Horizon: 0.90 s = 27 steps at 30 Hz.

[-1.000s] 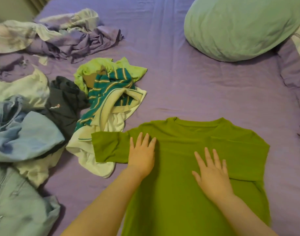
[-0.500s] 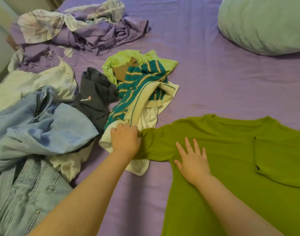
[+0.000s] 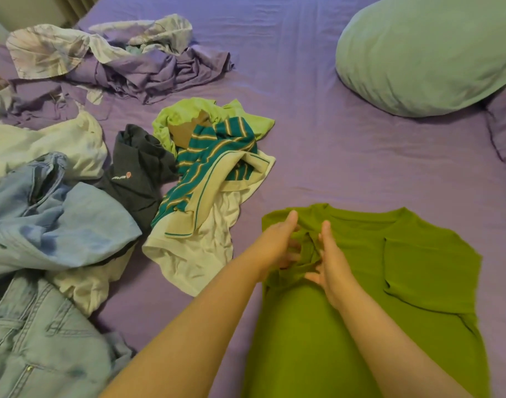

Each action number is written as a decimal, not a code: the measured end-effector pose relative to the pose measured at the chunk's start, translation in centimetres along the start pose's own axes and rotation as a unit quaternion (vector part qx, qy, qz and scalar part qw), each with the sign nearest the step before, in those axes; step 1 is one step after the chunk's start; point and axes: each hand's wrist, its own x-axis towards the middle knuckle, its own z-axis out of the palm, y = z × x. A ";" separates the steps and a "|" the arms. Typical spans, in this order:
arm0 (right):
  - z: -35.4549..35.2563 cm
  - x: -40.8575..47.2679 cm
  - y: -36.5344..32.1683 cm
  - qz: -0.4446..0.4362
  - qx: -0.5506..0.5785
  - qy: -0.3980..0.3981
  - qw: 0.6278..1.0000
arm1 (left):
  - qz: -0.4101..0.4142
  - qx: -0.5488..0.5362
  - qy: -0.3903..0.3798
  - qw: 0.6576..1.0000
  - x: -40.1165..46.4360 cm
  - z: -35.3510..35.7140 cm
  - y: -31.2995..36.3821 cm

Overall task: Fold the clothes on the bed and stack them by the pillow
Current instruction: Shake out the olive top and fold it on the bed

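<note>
An olive-green T-shirt (image 3: 395,282) lies flat on the purple bed, neck toward the far side, its right sleeve folded inward. My left hand (image 3: 277,242) and my right hand (image 3: 330,262) meet at the shirt's left shoulder, both gripping the left sleeve, which is bunched up between them over the chest. A pale green pillow (image 3: 427,56) lies at the far right. Unfolded clothes lie in a heap to the left.
The heap holds a teal striped top (image 3: 214,168), a white garment (image 3: 200,254), a dark shirt (image 3: 140,176), a light blue shirt (image 3: 59,228) and jeans (image 3: 39,346). A crumpled purple sheet (image 3: 125,64) lies far left. Bare purple bedsheet (image 3: 346,156) lies between shirt and pillow.
My left hand took the left sleeve from its spread position and pulled it right onto the shirt's chest. My right hand lifted off the flat fabric and joined it on the sleeve.
</note>
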 end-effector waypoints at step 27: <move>-7.1 2.8 2.5 -0.242 -0.631 0.146 0.722 | 0.174 0.750 0.066 0.635 7.2 -2.6 -10.3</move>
